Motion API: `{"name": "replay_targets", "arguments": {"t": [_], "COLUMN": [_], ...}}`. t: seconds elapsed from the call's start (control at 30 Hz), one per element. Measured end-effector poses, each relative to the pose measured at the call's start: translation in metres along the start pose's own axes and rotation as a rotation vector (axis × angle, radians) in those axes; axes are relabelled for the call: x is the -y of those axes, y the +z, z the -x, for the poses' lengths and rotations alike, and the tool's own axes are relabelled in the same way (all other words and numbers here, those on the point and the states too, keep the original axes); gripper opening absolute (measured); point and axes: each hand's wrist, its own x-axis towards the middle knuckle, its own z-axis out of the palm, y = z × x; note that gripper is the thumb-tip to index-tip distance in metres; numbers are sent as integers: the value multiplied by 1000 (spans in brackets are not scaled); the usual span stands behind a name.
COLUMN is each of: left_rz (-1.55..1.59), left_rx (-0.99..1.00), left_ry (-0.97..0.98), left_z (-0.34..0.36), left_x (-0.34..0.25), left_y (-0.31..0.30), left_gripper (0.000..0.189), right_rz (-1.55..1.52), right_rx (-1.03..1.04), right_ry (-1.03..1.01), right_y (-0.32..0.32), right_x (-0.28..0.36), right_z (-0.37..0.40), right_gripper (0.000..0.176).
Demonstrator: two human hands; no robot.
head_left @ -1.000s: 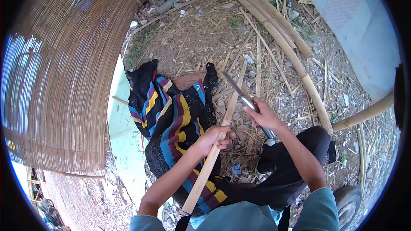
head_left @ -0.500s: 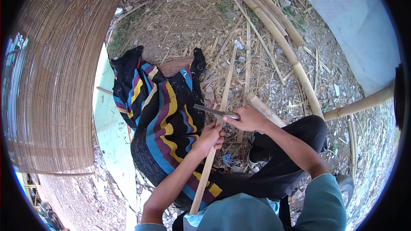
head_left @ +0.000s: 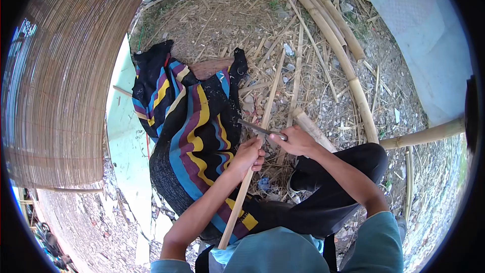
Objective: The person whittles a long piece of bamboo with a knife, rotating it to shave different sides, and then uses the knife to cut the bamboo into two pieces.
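A long pale bamboo strip (head_left: 237, 216) runs from my lap up over the ground. My left hand (head_left: 247, 155) is closed around its middle. Just above that hand, my right hand (head_left: 294, 141) grips the handle of a knife (head_left: 253, 127), whose metal blade lies across the strip and points to the upper left. Under the strip and my left forearm is a dark cloth with blue, purple and yellow stripes (head_left: 189, 136), draped over my leg.
Bamboo poles (head_left: 348, 71) lie at the upper right, and another pole (head_left: 424, 135) reaches in from the right. A slatted bamboo screen (head_left: 60, 86) stands at the left beside a pale green board (head_left: 126, 172). Bamboo scraps and rubble litter the ground.
The view has shifted slightly. Both hands keep their grips, and the knife has moved a little to the right in view, still across the strip just above my left hand.
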Motion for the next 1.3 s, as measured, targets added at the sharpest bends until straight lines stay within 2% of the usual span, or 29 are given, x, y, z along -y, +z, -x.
{"name": "replay_targets", "arguments": {"t": [0.1, 0.3, 0.37, 0.4, 0.43, 0.5, 0.63, 0.7, 0.77, 0.83, 0.9, 0.93, 0.97, 1.03, 1.1, 1.17, 1.2, 1.27, 1.3], "left_rz": [139, 16, -31, -7, -44, -92, -98, -98, -139, -180, -518, -542, -533, -533, -445, -185, -191, -271, -267], "left_rx": [-34, -101, -89, -92, -81, -71, -88, -92, -79, -66, -174, -185, -178, -124, -89, -1, 3, -40, -33], "left_ry": [-51, -52, -37, -38, -26, -22, -50, -44, -25, -21, 62, 90, 85, 99, 66, -2, 8, -2, 1], "left_z": [1, -3, -5, -5, -5, -1, 5, 3, 1, -5, -13, -10, -13, -20, -14, -5, -5, -6, -8], "left_x": [7, 9, 13, 18, 22, 28, 12, 12, 11, 16, 26, 28, 33, 31, 28, 11, 7, 10, 13], "left_y": [1, 1, -1, 0, 2, 7, 10, 5, 6, 5, 6, 6, 6, -1, -4, 1, 2, 5, 5], "left_gripper": [12, 15, 15, 15, 15, 15, 14, 13, 13, 13, 15, 17, 17, 30, 27, 13, 13, 13, 13], "right_rz": [-50, -24, -74, 32, 44, 25, 118, 30, 42, 51, 130, 45, 51, 94, 47, 30, 34, 82, 89], "right_rx": [-7, 9, -34, -40, -25, -80, -137, 49, -4, 24, -54, -40, -33, -113, -48, -33, -46, 70, 70], "right_ry": [13, -19, -161, -127, -131, 154, 154, 11, -153, -133, -111, 71, 79, 17, 82, -17, -19, -267, -263], "right_y": [10, 12, 17, 9, 4, 0, -17, -5, 2, 1, 4, 6, 5, -5, -3, -10, -12, -2, 0], "right_x": [-1, -8, -17, -12, -20, -46, -48, -32, -23, -29, -37, -46, -58, -65, -62, -37, -32, -29, -31], "right_z": [-1, -7, -14, -14, -28, -57, -67, -45, -26, -30, -41, -58, -69, -87, -80, -58, -50, -30, -28], "right_gripper": [65, 60, 59, 67, 67, 73, 76, 74, 72, 71, 74, 77, 77, 79, 77, 71, 71, 65, 65]}}
